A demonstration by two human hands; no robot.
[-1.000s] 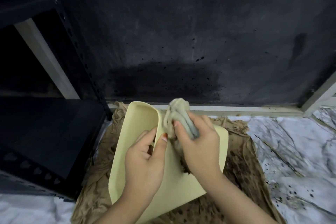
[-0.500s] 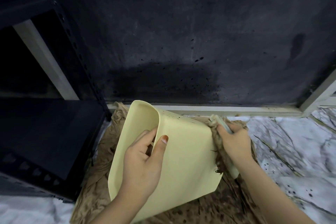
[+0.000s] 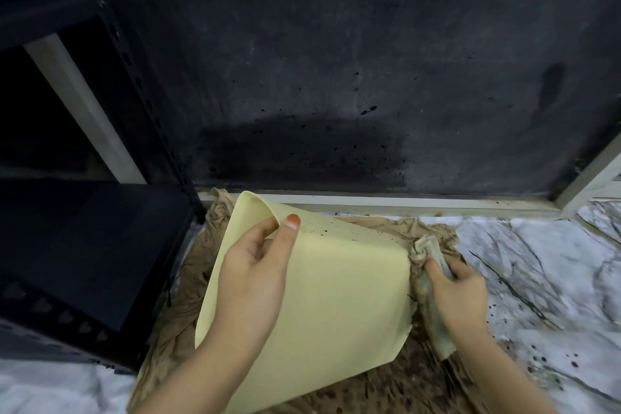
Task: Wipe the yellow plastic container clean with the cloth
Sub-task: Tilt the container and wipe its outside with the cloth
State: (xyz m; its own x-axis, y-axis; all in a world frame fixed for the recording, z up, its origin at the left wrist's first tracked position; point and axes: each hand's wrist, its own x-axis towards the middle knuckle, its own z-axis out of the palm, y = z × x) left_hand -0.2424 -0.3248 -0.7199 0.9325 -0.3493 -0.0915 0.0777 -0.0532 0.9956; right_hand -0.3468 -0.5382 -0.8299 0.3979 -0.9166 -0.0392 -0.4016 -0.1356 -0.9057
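Note:
The yellow plastic container (image 3: 342, 296) lies tipped on its side over a brown stained cloth on the floor. Small dark specks dot its upper face near the far edge. My left hand (image 3: 255, 282) grips its rim at the upper left, thumb on the outer wall and fingers inside. My right hand (image 3: 460, 296) is closed around a bunched grey-green cloth (image 3: 426, 252), pressed against the container's right end. A tail of the cloth hangs below my right wrist.
A brown, dirt-spotted ground cloth (image 3: 420, 383) is spread under the container. Marbled white floor (image 3: 544, 279) lies to the right, speckled with dark drops. A black metal shelf unit (image 3: 84, 245) stands close on the left. A dark splattered wall (image 3: 336, 77) rises behind.
My right hand carried the cloth from the container's upper middle face rightward and down to its right end. The left hand shifted its grip slightly on the rim; the container turned a little.

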